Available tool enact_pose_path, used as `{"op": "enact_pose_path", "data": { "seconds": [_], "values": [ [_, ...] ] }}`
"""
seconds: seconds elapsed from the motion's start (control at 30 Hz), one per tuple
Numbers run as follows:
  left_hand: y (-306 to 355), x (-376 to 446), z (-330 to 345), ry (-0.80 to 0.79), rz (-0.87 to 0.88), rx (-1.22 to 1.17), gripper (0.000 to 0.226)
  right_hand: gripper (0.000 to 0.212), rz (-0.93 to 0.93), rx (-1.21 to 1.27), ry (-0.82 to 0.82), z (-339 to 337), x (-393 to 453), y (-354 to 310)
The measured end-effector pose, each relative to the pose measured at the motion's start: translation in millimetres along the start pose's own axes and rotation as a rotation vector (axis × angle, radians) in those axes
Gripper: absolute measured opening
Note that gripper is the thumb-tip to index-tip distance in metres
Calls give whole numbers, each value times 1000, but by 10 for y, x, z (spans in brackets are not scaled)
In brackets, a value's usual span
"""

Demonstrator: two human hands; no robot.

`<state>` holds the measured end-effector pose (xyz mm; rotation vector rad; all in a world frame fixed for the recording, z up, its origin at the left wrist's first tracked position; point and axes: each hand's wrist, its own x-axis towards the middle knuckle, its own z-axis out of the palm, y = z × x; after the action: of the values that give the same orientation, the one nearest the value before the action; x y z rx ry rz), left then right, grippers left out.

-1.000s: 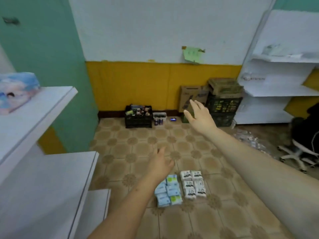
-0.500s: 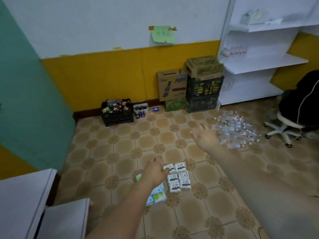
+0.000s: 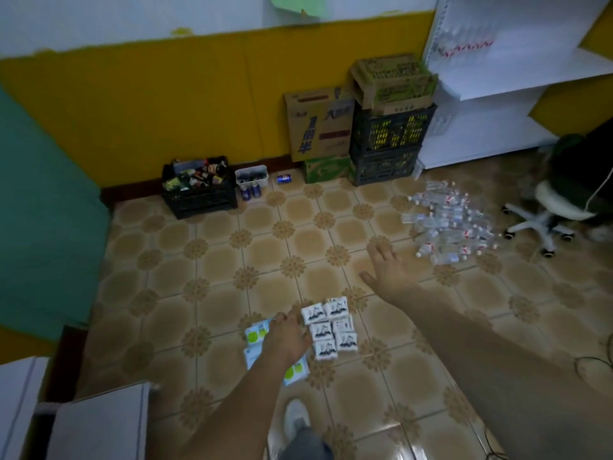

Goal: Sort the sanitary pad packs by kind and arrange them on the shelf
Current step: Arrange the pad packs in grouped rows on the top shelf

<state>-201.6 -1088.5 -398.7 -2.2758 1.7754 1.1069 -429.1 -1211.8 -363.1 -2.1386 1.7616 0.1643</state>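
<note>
the sanitary pad packs lay in two groups on the tiled floor (image 3: pixel 265 254): white packs (image 3: pixel 330 328) in a tight block, blue-green packs (image 3: pixel 257 333) just left of them and partly hidden under the left hand (image 3: pixel 287 338). that hand's grip could not be determined. the right hand (image 3: pixel 389 272) was spread wide and held nothing. bare tiles surrounded the packs. a white shelf (image 3: pixel 99 423) was cut off at lower left.

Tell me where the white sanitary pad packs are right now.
In the head view, the white packs lie grouped on the tiled floor at lower centre, just right of the left hand and the blue-green packs.
</note>
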Motion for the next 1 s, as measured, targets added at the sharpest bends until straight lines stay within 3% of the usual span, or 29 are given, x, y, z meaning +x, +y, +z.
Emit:
{"op": "enact_pose_path", "data": {
  "seconds": [0.27,0.5,0.63,0.83,1.0],
  "values": [
    [43,1143,-141,-35,30,24,63,69,-3,-51,-59,60,941,-104],
    [-267,2092,801,-124,-149,-56,63,69,-25,-73,-138,903,2227,255],
    [-465,2841,1701,-144,-223,-74,65,70,-56,-83,-167,1929,2833,576],
    [-963,4574,3216,-30,-336,-30,80,79,-101,-142,-261,4202,3725,1159],
    [-1466,6026,4512,123,-372,10,107,125,-37,-138,-550,5972,4568,1600]
  ]
}}
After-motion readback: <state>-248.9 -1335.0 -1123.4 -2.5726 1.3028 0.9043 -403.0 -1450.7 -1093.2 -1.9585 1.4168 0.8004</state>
